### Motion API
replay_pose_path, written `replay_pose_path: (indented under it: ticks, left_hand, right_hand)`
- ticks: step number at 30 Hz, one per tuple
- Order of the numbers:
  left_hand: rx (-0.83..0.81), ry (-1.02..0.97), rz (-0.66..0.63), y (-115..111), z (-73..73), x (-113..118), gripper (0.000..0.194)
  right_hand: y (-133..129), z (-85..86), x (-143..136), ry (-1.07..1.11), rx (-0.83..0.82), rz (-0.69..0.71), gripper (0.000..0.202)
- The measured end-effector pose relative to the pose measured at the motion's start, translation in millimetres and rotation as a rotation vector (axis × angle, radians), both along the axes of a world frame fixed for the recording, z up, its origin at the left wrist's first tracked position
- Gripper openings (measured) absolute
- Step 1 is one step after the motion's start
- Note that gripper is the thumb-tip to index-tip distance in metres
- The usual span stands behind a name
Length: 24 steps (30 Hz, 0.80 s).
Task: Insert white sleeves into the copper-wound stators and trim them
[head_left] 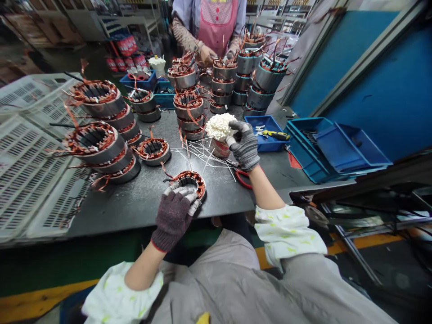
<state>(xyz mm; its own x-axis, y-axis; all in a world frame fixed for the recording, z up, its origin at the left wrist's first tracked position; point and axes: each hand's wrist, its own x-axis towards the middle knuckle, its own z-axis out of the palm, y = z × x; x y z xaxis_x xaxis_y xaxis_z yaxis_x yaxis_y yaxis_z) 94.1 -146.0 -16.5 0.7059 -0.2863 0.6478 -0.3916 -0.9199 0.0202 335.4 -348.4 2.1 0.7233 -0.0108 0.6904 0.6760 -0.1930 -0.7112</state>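
My left hand point(175, 211), in a dark maroon glove with pale fingertips, is closed over the near rim of a small motor stator point(197, 180). This ring of copper windings lies at the table's front edge, partly hidden by my fingers. In a grey glove, my right hand point(243, 145) pinches the right side of a thick bundle of thin white sticks point(219, 127). Only their ends show at the top, and the bundle stands in a reddish container point(220, 148). Loose white sticks point(199, 153) lie scattered beside it. Red-handled scissors point(243, 178) rest under my right wrist.
Stacked stators point(101, 148) stand at left, with more stacks point(189, 112) behind. A blue tray point(270, 146) holds a yellow-handled tool point(276, 134); teal bins point(303, 153) sit at right. White crates point(23, 180) border the left side. A co-worker in a pink apron point(218, 22) works opposite.
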Motion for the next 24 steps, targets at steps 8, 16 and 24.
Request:
replay_pose_path:
  ticks: [8,16,24]
  left_hand:
    - [-0.027,0.072,0.038,-4,4.0,-1,0.018]
    - [-0.013,0.302,0.059,0,12.0,-3,0.028]
    - [0.012,0.322,0.077,-2,14.3,-6,0.031]
  right_hand:
    - [-16,26.2,-87,0.146,0.052,0.362,0.023]
    - [-53,-23.1,-209,0.138,-0.321,0.766,0.027]
    - [-30,-36.3,-208,0.169,-0.261,0.8,0.028]
